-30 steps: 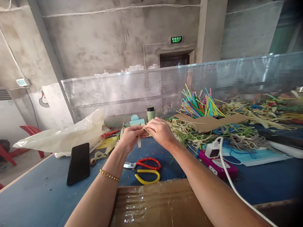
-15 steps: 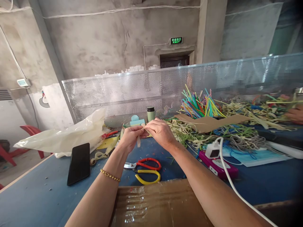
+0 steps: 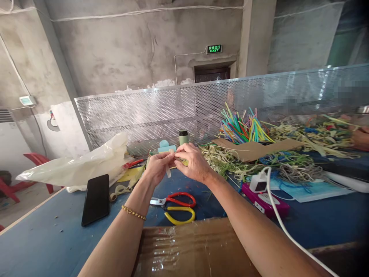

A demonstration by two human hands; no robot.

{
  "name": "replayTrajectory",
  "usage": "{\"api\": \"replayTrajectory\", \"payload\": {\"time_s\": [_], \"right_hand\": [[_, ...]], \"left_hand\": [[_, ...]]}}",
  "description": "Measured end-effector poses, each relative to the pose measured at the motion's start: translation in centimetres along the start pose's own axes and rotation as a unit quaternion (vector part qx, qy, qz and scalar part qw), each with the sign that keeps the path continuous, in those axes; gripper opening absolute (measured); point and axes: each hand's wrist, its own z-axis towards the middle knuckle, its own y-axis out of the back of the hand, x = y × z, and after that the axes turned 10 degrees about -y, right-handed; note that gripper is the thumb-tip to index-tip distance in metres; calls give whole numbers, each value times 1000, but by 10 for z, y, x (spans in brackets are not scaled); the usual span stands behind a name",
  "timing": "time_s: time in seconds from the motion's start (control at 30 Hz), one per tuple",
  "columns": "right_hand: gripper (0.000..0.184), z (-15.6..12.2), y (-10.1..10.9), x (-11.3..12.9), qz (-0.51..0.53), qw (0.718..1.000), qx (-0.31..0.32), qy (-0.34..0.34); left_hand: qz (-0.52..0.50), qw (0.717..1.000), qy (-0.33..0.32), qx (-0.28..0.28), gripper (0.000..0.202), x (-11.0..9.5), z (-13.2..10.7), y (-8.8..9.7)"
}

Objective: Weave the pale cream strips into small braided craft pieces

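Note:
A pale, flat strip (image 3: 168, 171) hangs from the fingertips of my left hand (image 3: 157, 166), which is closed in a pinch on it. A small loop or fold of the strip shows above the thumb. My right hand (image 3: 193, 163) is close beside it, thumb and fingers parted, the fingertips at the strip's upper end; whether they touch it is hard to see. Below both hands, scissors (image 3: 180, 209) with one red and one yellow handle lie on the blue table (image 3: 43, 238). In front of me is a brown cardboard box (image 3: 196, 250) with clear tape.
A black phone (image 3: 95, 200) and a plastic bag (image 3: 77, 163) lie at left. A green bottle (image 3: 183, 140) stands behind my hands. At right are tangled strips (image 3: 227, 159), colourful sticks (image 3: 245, 127), cardboard (image 3: 256, 150), a purple power block (image 3: 266, 202) and another person's hand (image 3: 360, 138).
My right thumb and fingers have parted from their pinch at the strip. My left hand has shifted slightly left, the strip still in it. The scissors and box stay put.

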Motion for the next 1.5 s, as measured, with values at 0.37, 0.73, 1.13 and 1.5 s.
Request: {"api": "replayTrajectory", "payload": {"time_s": [0.37, 0.73, 1.13, 1.5], "right_hand": [[48, 6, 6, -6, 187, 967, 54, -167], [46, 6, 5, -2, 192, 968, 0, -161], [26, 2, -10, -5, 186, 961, 33, -200], [19, 1, -14, -10, 300, 916, 60, -260]], "left_hand": [[86, 996, -22, 14, 29, -2, 1, 5], [133, 990, -27, 33, 25, -4, 1, 9], [87, 993, -66, -45, 30, 6, -1, -7], [151, 983, -98, -39, 23, 5, -4, -14]]}}
